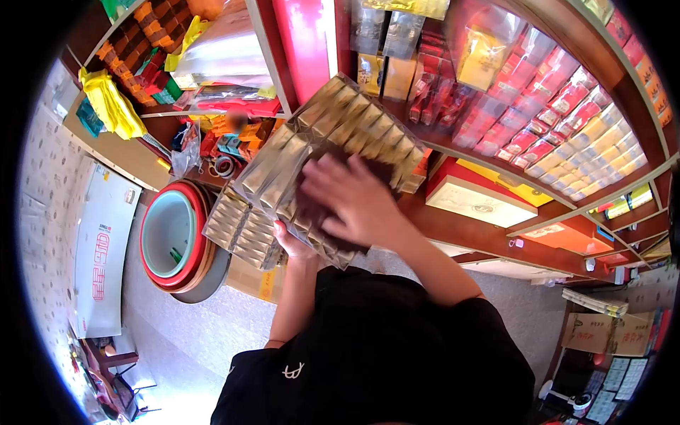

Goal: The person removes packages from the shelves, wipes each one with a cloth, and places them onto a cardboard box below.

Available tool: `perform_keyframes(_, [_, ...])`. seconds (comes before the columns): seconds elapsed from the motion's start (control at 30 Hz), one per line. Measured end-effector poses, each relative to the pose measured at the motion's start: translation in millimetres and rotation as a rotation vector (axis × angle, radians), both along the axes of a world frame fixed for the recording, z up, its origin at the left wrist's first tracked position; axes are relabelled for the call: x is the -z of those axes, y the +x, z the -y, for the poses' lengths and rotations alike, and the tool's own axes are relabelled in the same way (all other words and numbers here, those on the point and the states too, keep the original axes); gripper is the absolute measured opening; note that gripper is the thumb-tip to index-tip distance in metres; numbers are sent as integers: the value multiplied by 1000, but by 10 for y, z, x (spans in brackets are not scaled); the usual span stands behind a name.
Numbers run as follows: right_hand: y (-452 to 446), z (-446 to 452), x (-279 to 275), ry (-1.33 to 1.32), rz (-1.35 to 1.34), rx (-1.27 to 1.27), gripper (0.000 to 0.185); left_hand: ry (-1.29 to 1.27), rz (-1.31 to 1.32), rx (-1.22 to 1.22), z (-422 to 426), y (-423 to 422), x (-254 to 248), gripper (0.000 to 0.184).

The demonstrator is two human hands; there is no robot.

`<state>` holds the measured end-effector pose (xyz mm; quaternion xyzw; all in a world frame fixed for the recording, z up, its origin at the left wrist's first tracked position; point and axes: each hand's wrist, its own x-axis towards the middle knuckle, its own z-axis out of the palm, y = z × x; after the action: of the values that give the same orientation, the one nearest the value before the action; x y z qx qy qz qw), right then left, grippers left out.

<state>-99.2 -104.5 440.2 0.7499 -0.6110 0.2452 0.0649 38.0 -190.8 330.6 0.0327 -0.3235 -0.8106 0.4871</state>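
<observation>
My left hand (292,241) grips the lower edge of a clear-wrapped block of gold packets (273,166), its thumb along the side. A dark brown cloth (380,174) lies over the middle of that block. My right hand (347,197) presses the cloth from above with fingers spread, holding it under the palm; the fingers are slightly smeared by motion. Behind and below the left hand is another wrapped block of gold packets (237,223). It is partly hidden by the upper block, so I cannot tell what supports it.
Shelves with red and gold packets (545,113) rise at the right. Nested tubs (167,237) stand on the floor at left, near a cardboard box (258,282). Yellow bags (112,103) hang at upper left. A white carton (105,248) leans by the wall.
</observation>
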Motion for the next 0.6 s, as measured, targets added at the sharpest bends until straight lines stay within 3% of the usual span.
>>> perform_keyframes(0.03, [-173, 37, -18, -13, 14, 151, 61, 37, -115, 42, 32, -4, 41, 81])
perform_keyframes(0.13, [-768, 268, 212, -131, 116, 586, 62, 121, -63, 54, -24, 21, 56, 81])
perform_keyframes(0.23, [-718, 464, 243, -159, 66, 713, 65, 119, -37, 42, -89, -14, 39, 83])
perform_keyframes(0.33, [-222, 475, 94, -189, 87, 412, 67, 98, -3, 58, -115, 1, 65, 85])
perform_keyframes(0.47, [184, 192, -3, -44, 61, 21, 68, 98, 113, -106, -246, -56, -94, 102])
perform_keyframes(0.6, [177, 3, 6, -4, 61, 11, 66, 35, 90, -15, -238, -62, 80, 96])
